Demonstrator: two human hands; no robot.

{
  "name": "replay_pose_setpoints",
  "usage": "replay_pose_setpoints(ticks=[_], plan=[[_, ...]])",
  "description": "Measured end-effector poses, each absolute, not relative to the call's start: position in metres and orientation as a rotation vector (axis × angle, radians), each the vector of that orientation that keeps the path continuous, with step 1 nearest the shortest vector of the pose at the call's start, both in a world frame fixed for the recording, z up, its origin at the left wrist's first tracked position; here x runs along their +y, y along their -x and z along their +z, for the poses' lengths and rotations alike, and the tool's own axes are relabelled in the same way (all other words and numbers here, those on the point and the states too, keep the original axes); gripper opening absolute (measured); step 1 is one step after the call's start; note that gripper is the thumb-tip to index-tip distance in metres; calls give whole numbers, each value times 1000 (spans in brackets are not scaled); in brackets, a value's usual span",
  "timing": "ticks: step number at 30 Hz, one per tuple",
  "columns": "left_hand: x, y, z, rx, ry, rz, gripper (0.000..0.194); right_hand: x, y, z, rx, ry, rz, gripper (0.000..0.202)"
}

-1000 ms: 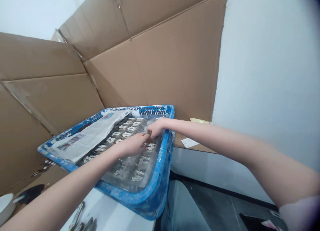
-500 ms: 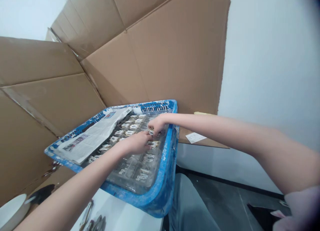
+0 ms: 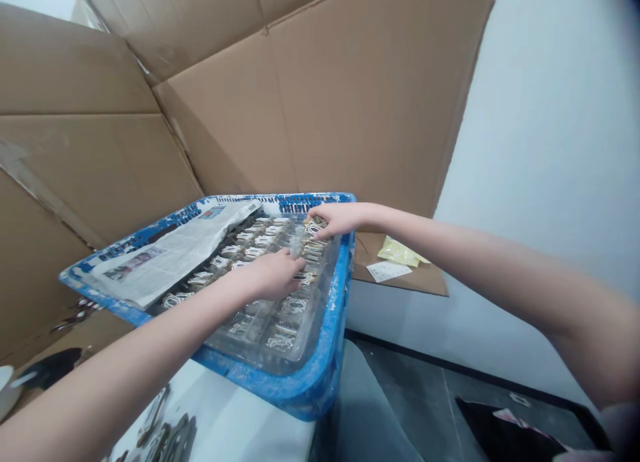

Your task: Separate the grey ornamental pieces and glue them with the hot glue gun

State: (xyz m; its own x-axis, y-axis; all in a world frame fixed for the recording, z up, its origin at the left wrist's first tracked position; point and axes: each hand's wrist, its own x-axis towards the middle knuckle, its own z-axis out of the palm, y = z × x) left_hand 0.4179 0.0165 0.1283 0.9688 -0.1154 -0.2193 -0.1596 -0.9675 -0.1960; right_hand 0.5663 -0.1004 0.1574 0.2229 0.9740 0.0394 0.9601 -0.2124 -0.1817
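Observation:
A clear plastic tray [image 3: 260,329] divided into compartments lies inside a worn blue basket [image 3: 327,325]. Small metal-looking pieces [image 3: 281,342] with light outlines fill many compartments. My left hand [image 3: 277,274] reaches over the middle of the tray, fingers curled down at its right-hand compartments; what its fingertips hold, if anything, is hidden. At the tray's far right corner, my right hand [image 3: 333,220] has thumb and fingers closed around a small metal piece [image 3: 313,228]. A folded newspaper [image 3: 175,255] covers the tray's left side.
Cardboard panels [image 3: 350,102] stand behind and left of the basket. A yellow packet [image 3: 400,252] and a white paper [image 3: 389,271] lie on cardboard to the right. More metal pieces [image 3: 167,435] lie on the white table [image 3: 240,409]. A dark bag [image 3: 500,429] is on the floor.
The view has shifted. My right hand has moved away from my left hand, toward the tray's far right corner. My left hand stays over the tray's middle.

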Motion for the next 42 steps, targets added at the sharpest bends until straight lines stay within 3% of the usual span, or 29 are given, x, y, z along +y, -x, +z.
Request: replay_pose_setpoints(ticks=[11, 17, 25, 34, 42], plan=[[35, -436, 130, 224, 3055, 614, 39, -111, -540, 158, -1974, 2278, 138, 37], [19, -434, 129, 135, 2876, 482, 34, -123, -539, 164, -1904, 2205, -48, 30], [36, -437, 132, 192, 2994, 660, 51, -130, -546, 162, -1829, 2103, -98, 28], [25, -440, 139, 168, 2966, 728, 39, -134, -548, 158, -1782, 2012, -155, 26], [24, -423, 136, -3, 3040, 489, 39, -131, -534, 173, -1587, 1935, -253, 26]])
